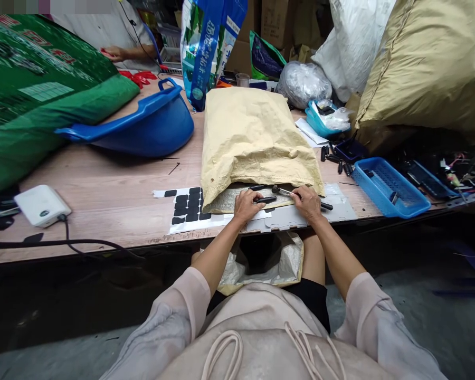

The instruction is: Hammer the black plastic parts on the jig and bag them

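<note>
My left hand (pixel 246 205) rests at the table's front edge, fingers curled round a slim black pen-like part (pixel 266 199). My right hand (pixel 307 202) lies beside it, fingers pinched on another black part whose end (pixel 325 206) sticks out to the right. Both hands sit at the open mouth of a big tan paper sack (pixel 253 138) lying flat, with more black parts (pixel 257 187) at its opening. A white sheet of black adhesive pads (pixel 189 206) lies just left of my left hand. An open woven bag (pixel 261 264) sits on my lap below the edge.
A blue basin (pixel 150 124) and a green sack (pixel 31 89) lie at the left, a white device (pixel 42 205) with a cable near the front. A blue tray (pixel 390 187) and loose black parts stand right. Another person's hand (pixel 116 53) works at the back.
</note>
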Demonstrator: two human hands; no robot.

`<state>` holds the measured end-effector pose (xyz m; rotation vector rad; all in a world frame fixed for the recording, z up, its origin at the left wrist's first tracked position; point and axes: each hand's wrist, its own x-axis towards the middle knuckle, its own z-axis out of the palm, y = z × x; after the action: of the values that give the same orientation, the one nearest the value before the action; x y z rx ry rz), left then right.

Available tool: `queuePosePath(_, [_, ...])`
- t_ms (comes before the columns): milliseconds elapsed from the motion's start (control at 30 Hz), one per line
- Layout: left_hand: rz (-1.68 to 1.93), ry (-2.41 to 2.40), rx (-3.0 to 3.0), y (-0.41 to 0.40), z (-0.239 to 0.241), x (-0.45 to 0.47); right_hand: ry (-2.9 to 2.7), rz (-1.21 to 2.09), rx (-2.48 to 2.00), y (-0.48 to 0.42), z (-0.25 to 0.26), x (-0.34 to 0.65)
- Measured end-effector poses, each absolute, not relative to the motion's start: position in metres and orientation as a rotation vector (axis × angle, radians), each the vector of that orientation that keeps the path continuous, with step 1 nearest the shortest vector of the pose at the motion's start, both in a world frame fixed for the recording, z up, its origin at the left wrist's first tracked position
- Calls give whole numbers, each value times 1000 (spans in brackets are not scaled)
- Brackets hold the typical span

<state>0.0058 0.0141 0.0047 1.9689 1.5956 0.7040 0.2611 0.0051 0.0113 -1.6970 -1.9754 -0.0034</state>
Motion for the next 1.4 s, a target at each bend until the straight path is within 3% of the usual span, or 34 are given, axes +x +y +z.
queuePosePath(500, [653,1571,2016,12,9,3,-1993,-50,-1754,3,2,259])
queuePosePath(733, [694,1193,2214,-49,16,-3,-1979,-38,-1741,3,2,259])
queuePosePath(900, [477,896,2178,-121,-19,-3,-1976,-52,-1739,3,0,258])
queuePosePath(1067, [221,1187,2016,-143,-68,-5,-1982,-40,-1766,3,3,257])
queuePosePath(1167, [84,1279,2001,-140,-74,-9,-1985,-41,-1769,2,5,257])
queuePosePath(1267, [185,1171,2081,-134,-55,-12,-1986,-39,-1772,2,4,257])
queuePosePath(1400, [635,1134,2167,-98,-11,-10,-1978,-35,-1753,3,1,257])
